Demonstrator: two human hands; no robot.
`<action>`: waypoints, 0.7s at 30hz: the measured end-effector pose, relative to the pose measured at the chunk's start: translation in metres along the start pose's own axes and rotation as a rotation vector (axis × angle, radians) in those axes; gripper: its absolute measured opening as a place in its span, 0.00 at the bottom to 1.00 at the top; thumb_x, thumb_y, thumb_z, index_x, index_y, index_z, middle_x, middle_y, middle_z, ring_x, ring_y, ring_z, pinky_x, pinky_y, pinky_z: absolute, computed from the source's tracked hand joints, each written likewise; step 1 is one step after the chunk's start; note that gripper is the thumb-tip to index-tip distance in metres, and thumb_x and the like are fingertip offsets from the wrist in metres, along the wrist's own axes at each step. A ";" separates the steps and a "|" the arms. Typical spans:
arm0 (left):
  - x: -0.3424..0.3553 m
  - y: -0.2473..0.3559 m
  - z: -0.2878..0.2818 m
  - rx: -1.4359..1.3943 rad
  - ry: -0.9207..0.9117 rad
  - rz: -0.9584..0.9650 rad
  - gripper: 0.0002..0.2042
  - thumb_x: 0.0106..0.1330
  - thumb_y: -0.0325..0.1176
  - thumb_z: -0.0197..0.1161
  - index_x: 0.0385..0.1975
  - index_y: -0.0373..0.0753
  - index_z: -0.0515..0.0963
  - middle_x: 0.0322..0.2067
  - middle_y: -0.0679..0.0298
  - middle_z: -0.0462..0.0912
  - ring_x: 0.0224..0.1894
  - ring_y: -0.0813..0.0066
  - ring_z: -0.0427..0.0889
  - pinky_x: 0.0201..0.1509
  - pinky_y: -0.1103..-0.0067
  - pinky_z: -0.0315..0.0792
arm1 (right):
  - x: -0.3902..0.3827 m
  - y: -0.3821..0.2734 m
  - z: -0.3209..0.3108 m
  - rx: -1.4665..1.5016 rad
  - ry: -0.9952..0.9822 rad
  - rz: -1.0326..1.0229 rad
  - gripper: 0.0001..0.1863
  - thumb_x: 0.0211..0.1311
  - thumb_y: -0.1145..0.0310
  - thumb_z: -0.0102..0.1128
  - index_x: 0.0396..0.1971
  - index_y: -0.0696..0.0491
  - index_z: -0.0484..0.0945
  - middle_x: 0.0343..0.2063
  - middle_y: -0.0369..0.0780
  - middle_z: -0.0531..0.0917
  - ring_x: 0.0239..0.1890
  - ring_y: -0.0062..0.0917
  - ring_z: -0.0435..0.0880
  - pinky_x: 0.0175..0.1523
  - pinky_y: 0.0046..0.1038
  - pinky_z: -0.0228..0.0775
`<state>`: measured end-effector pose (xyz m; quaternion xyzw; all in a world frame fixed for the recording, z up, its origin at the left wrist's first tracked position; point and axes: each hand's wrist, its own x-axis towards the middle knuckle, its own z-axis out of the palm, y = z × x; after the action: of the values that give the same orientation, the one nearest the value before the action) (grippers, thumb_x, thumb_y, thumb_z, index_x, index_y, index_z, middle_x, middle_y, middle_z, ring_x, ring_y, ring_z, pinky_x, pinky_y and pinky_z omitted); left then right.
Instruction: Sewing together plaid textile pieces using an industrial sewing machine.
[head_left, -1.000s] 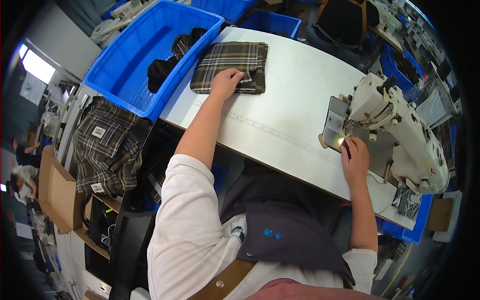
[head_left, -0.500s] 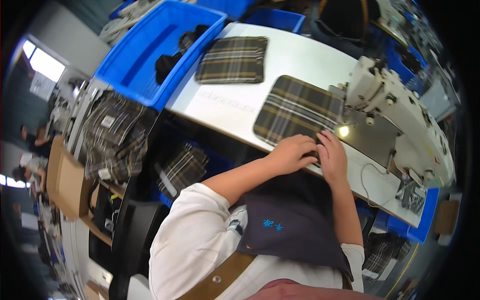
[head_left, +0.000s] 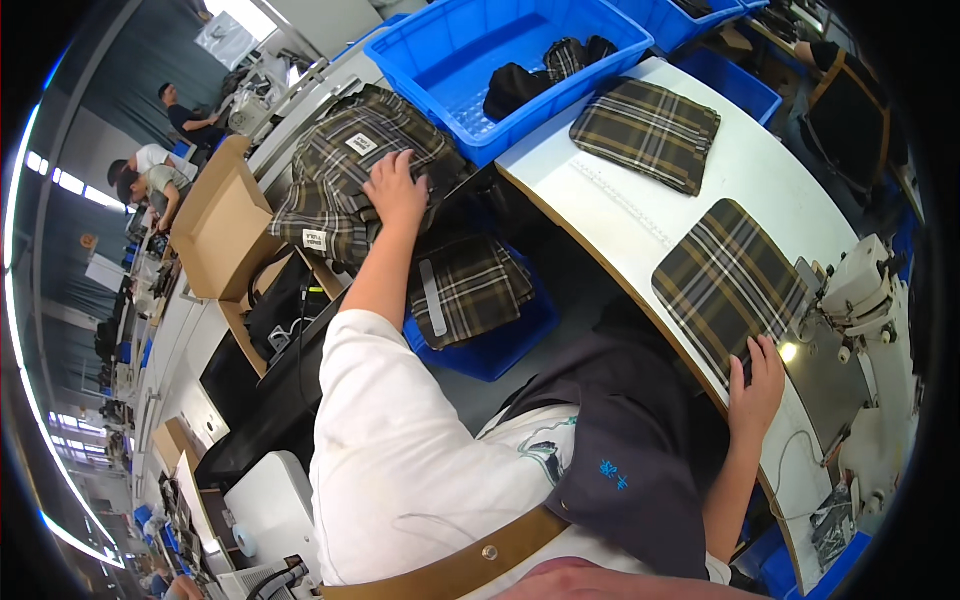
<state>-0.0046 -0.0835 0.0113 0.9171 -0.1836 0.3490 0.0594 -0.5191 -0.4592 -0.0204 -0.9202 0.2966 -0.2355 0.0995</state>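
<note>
On my left, my left hand [head_left: 397, 192] reaches out to a heap of dark plaid fabric pieces with white labels [head_left: 345, 150]. Its fingers are spread over the top of the heap and lift nothing. My right hand [head_left: 757, 388] rests at the near corner of a flat plaid fabric panel [head_left: 725, 275], fingers stretched out and touching it. That panel lies on the white table [head_left: 615, 225] beside the sewing machine [head_left: 862, 285], whose small lamp shines near my right fingertips. Farther back on the table lies a stack of plaid panels [head_left: 650, 130].
A large blue bin [head_left: 470, 60] with dark pieces stands behind the table's left end. Below, a blue crate [head_left: 510, 345] holds folded plaid fabric [head_left: 470, 290]. An open cardboard box [head_left: 222, 225] stands left of the heap. Other people sit at the far left and far right.
My left hand has left the panel by the machine and moved left onto the fabric heap. My right hand stays at the panel's corner. The view has turned left.
</note>
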 end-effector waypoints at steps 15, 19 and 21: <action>0.038 0.098 -0.108 -0.736 -0.453 0.260 0.09 0.76 0.38 0.60 0.45 0.41 0.83 0.33 0.60 0.85 0.38 0.67 0.83 0.43 0.71 0.74 | -0.003 0.000 0.000 -0.033 0.005 0.026 0.20 0.67 0.65 0.68 0.56 0.56 0.82 0.61 0.45 0.81 0.66 0.43 0.76 0.71 0.42 0.65; 0.035 0.172 -0.177 -1.490 -0.849 0.395 0.10 0.81 0.36 0.56 0.48 0.37 0.81 0.33 0.74 0.78 0.37 0.86 0.72 0.44 0.82 0.69 | 0.000 -0.004 0.003 0.004 0.055 -0.054 0.22 0.63 0.62 0.71 0.54 0.56 0.83 0.59 0.46 0.82 0.64 0.44 0.77 0.69 0.43 0.66; 0.038 0.216 -0.182 -1.633 -0.947 0.445 0.10 0.81 0.36 0.56 0.49 0.37 0.80 0.35 0.76 0.76 0.39 0.88 0.70 0.44 0.84 0.68 | 0.004 -0.010 0.002 0.010 0.070 -0.065 0.23 0.60 0.62 0.73 0.53 0.56 0.83 0.58 0.46 0.82 0.64 0.44 0.77 0.69 0.44 0.67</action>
<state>-0.1726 -0.2514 0.1681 0.5831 -0.5436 -0.2881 0.5306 -0.5105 -0.4538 -0.0171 -0.9201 0.2685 -0.2720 0.0857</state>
